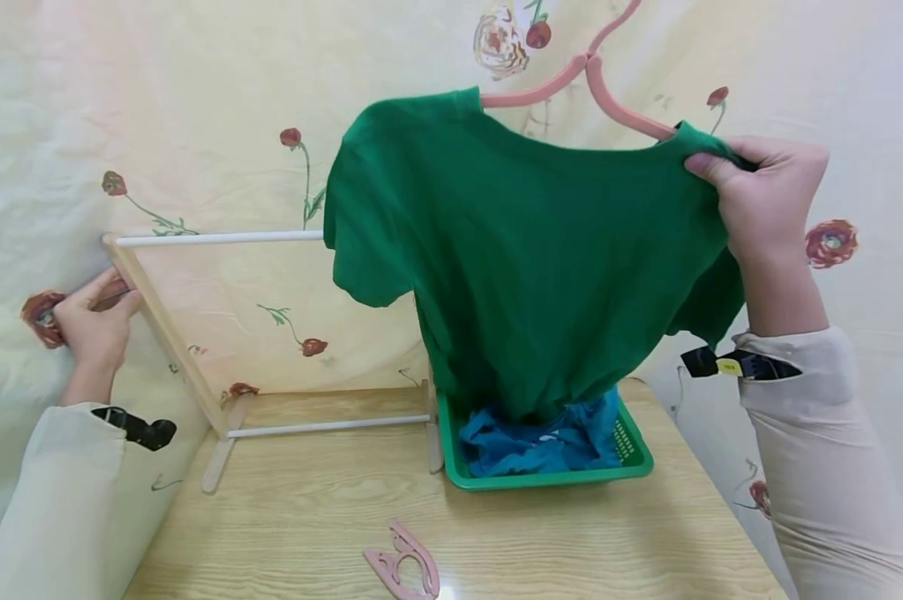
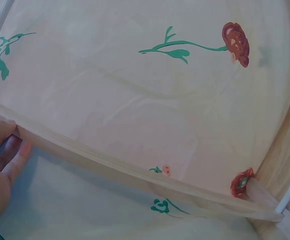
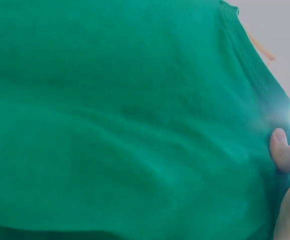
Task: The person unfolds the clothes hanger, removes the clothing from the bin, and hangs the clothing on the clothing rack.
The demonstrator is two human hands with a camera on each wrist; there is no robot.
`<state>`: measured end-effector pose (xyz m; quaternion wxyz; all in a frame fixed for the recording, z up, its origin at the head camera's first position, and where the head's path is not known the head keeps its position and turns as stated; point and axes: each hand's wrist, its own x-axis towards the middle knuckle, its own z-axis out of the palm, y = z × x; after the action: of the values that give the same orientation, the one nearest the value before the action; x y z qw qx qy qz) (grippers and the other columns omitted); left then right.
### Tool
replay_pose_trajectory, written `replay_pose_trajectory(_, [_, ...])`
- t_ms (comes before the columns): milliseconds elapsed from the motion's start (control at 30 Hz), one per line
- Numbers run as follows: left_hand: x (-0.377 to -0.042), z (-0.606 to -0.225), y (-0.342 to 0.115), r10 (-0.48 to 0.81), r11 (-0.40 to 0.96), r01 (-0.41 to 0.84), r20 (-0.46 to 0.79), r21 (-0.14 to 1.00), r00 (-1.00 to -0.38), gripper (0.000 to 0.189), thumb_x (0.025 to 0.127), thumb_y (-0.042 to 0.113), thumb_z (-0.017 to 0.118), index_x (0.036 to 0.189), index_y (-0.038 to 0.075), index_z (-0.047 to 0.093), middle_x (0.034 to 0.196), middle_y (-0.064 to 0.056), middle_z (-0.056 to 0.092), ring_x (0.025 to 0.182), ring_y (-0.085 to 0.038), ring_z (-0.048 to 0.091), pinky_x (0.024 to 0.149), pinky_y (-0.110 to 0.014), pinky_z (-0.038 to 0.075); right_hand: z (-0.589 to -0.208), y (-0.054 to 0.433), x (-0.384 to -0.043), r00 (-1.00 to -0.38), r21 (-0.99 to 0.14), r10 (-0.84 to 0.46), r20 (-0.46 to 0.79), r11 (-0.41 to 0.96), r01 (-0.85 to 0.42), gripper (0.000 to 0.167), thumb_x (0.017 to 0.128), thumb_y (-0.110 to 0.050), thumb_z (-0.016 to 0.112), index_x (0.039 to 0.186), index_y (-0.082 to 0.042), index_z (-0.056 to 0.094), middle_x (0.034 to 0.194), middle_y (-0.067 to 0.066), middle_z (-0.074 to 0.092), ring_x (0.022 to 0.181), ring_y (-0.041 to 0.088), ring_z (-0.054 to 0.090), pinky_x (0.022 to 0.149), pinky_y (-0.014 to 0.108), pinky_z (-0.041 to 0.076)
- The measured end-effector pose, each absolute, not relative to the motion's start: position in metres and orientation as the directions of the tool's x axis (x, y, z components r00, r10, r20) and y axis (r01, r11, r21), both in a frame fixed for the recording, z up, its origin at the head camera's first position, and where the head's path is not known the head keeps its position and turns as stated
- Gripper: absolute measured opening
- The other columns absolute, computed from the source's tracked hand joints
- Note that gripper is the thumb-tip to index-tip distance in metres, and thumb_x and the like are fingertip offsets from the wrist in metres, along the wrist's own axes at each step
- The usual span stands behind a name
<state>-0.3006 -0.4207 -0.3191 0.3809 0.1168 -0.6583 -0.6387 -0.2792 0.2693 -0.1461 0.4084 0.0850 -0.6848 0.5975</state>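
A green T-shirt (image 1: 541,217) hangs on a pink hanger (image 1: 537,92), whose hook runs out of the top of the head view. My right hand (image 1: 774,192) pinches the shirt's shoulder at the right, the thumb in front of the cloth. In the right wrist view the green cloth (image 3: 134,120) fills most of the picture. At the far left, my left hand (image 1: 99,321) holds the wooden side post (image 1: 167,333) of a small clothes rack; its fingertips meet the post (image 2: 109,167) in the left wrist view. The shirt hides the rack's right end.
A green basket (image 1: 549,482) with blue clothing (image 1: 541,446) stands behind and below the shirt. On the wooden table (image 1: 309,517), a folded pink hanger (image 1: 406,562) lies near the front. White rods (image 1: 219,238) span the rack. Flower-patterned cloth (image 1: 219,100) covers the wall.
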Motion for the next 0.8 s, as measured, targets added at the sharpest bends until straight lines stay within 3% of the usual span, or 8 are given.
replay_pose_trajectory(233, [-0.302,-0.32,-0.417,-0.655,0.117,0.377,0.357,0.919,-0.666,0.046,0.083,-0.015,0.069,0.123,0.007,0.074,0.077,0.017,0.071,0.075,0.003,0.066,0.067,-0.004,0.049,-0.125,0.27,-0.28,-0.785,-0.833,0.293,0.546,0.09,-0.546,0.043,0.07,-0.022,0.092,0.107,-0.005,0.079,0.082,-0.011,0.079,0.072,0.0,0.074,0.096,0.024,0.048])
replay_pose_trajectory(467, [-0.304,-0.32,-0.416,-0.67,0.116,0.37,0.348,0.922,-0.656,0.047,0.083,-0.016,0.068,0.123,0.009,0.074,0.079,0.018,0.07,0.077,0.002,0.066,0.069,-0.005,0.05,-0.118,0.275,-0.289,-0.885,-0.903,0.201,0.419,-0.009,-0.429,0.036,0.075,-0.014,0.087,0.109,-0.005,0.079,0.082,-0.006,0.079,0.071,0.007,0.076,0.067,0.014,0.056])
replay_pose_trajectory(633, [-0.302,-0.319,-0.415,-0.668,0.138,0.342,0.343,0.929,-0.661,0.048,0.086,-0.014,0.069,0.125,0.012,0.073,0.08,0.02,0.07,0.079,0.003,0.066,0.071,-0.004,0.05,-0.11,0.283,-0.287,-0.914,-0.92,0.186,0.359,-0.096,-0.381,0.03,0.077,-0.008,0.085,0.106,-0.004,0.08,0.083,-0.002,0.08,0.071,0.011,0.076,0.065,0.017,0.058])
replay_pose_trajectory(800, [-0.303,-0.32,-0.415,-0.66,0.14,0.379,0.371,0.915,-0.653,0.047,0.084,-0.016,0.068,0.125,0.006,0.071,0.077,0.02,0.071,0.075,0.004,0.066,0.068,-0.004,0.05,-0.098,0.289,-0.288,-0.926,-0.917,0.183,0.329,-0.172,-0.36,0.025,0.077,-0.004,0.084,0.102,-0.003,0.081,0.081,0.002,0.079,0.067,0.015,0.076,0.063,0.021,0.06])
